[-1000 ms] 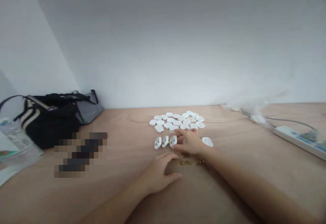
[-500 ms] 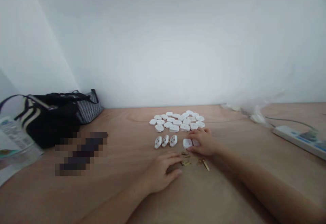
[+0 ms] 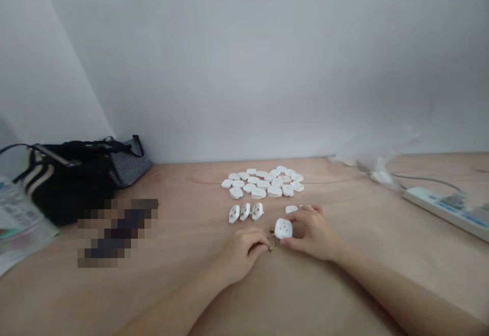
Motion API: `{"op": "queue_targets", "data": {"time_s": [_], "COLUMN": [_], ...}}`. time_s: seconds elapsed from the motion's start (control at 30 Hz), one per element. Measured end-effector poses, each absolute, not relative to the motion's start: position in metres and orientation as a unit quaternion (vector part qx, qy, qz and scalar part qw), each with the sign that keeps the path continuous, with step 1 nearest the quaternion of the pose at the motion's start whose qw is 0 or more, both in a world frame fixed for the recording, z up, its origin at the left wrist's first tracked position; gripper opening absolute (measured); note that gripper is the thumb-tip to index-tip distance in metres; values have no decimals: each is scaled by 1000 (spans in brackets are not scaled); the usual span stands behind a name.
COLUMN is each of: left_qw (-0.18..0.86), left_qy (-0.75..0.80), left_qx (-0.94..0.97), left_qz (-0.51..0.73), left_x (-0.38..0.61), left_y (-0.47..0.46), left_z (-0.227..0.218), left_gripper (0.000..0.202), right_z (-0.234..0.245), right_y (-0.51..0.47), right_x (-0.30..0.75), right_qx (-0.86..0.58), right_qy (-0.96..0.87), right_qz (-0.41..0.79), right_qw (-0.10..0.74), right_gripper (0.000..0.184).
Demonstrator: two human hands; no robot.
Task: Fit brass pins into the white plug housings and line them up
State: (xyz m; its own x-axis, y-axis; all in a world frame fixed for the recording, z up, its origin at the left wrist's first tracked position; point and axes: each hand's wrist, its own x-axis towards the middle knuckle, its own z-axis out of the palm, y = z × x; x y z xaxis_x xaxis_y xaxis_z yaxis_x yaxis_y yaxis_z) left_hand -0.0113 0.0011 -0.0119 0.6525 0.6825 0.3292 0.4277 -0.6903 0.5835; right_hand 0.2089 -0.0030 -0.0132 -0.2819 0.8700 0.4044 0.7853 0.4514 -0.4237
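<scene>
White plastic plug shell pinched in the right hand

In the head view, the white plastic plug shell [image 3: 283,228] is held in a narrow pinch between the thumb and fingers [image 3: 308,208] of the right hand [image 3: 311,231], in front of the heap of white shells [image 3: 263,183]. It looks light, stiff and a little slippery, so its rim seems the best place to take hold. The left hand [image 3: 242,252] lies just beside it, curled at a small brass pin [image 3: 272,247]; I cannot tell if it grips the pin. Three shells [image 3: 244,212] stand in a row in front of the heap. Left of the heap is a black bag [image 3: 72,188], and right of it a white power strip [image 3: 439,206] lies on the desk [image 3: 362,275].
</scene>
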Motion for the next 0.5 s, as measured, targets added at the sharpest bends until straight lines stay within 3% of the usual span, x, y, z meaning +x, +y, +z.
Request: {"op": "queue_targets", "data": {"time_s": [0.17,0.4,0.5], "left_qw": [193,208,208], "left_qy": [372,301,297], "left_qx": [853,868,865], "left_qz": [310,336,347], "left_x": [-15,-20,-21], "left_y": [-3,-7,-5], "left_z": [-10,-7,-7], "left_gripper": [12,25,21], "right_z": [-9,-11,-11], "right_y": [-10,-15,-15], "right_x": [202,196,195], "right_qx": [-474,-448,-447], "right_qy": [-819,-831,-831], "right_qz": [93,103,103], "right_qw": [309,313,315], "right_gripper": [30,29,29]}}
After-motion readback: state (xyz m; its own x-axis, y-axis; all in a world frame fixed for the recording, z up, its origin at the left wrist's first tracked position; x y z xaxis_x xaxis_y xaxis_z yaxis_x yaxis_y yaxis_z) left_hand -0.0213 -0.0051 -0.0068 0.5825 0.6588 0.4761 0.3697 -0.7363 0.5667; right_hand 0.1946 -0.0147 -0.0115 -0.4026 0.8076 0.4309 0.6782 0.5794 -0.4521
